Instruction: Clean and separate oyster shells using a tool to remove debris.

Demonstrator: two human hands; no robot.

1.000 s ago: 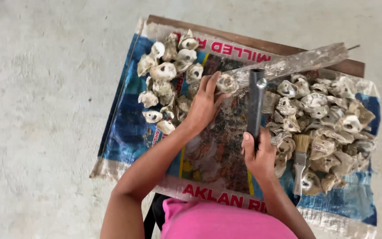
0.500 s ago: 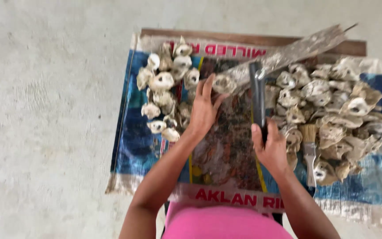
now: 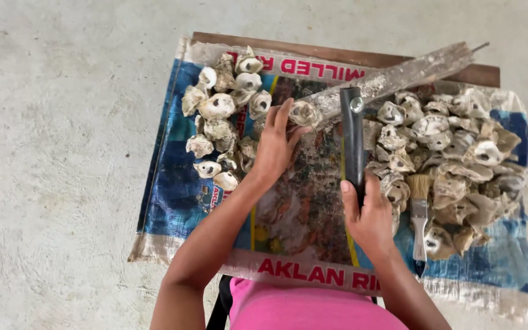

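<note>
Head view, left hand [image 3: 274,145] gripping crusty grey oyster shell [image 3: 305,113], right hand [image 3: 369,215] clutching black tool [image 3: 352,137]

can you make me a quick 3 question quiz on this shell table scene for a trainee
1. True or false: the right hand grips a dark bar-shaped tool.
2. What does the left hand hold against the long crusted stick? A) a paintbrush B) a single shell C) a cup
3. Fill in: the small paintbrush lies on the ____ pile of shells, seen from the person's side.

Key:
1. True.
2. B, the single shell sits at the fingertips, at the stick's near end.
3. Right: it rests on the right pile, not the left pile, over the printed woven sack.
</note>
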